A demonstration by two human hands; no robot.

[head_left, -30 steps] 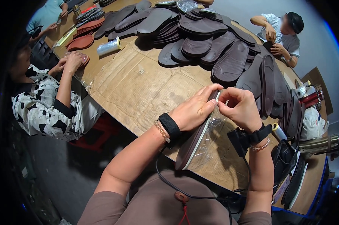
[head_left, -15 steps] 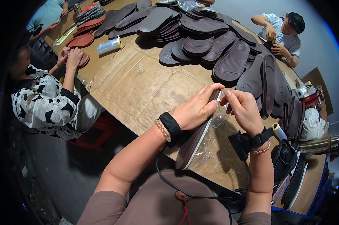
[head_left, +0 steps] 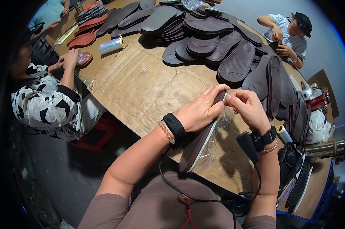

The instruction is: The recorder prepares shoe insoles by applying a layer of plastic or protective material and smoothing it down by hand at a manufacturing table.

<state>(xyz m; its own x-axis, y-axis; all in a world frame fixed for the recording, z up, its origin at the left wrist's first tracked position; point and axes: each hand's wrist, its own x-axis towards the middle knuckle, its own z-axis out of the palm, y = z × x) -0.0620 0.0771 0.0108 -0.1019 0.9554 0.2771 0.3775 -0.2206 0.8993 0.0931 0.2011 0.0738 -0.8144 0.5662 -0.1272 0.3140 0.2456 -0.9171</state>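
A dark brown shoe sole (head_left: 194,151) stands tilted on its long edge at the near side of the table, with a pale strip along its side. My left hand (head_left: 200,111) is closed round its upper end, thumb on the pale edge and fingers over the far face. Thin clear plastic film (head_left: 210,147) hangs from the sole's right side. Close to the sole's tip, my right hand (head_left: 247,108) is closed in a pinch, thumb against the forefinger. Film seems to run up to these fingertips, though what lies between them is too small to make out.
Piles of dark brown soles (head_left: 208,24) cover the table's far side and curve down the right. A film roll (head_left: 111,45) lies far left, near reddish soles (head_left: 82,40). A steel flask (head_left: 325,148) and white bag (head_left: 318,126) stand right. Other people work around the table.
My right hand has shifted slightly, its fingers now pinched tighter beside the sole's tip. The left hand and sole have hardly moved. The co-worker at left has moved their hands off a reddish sole.
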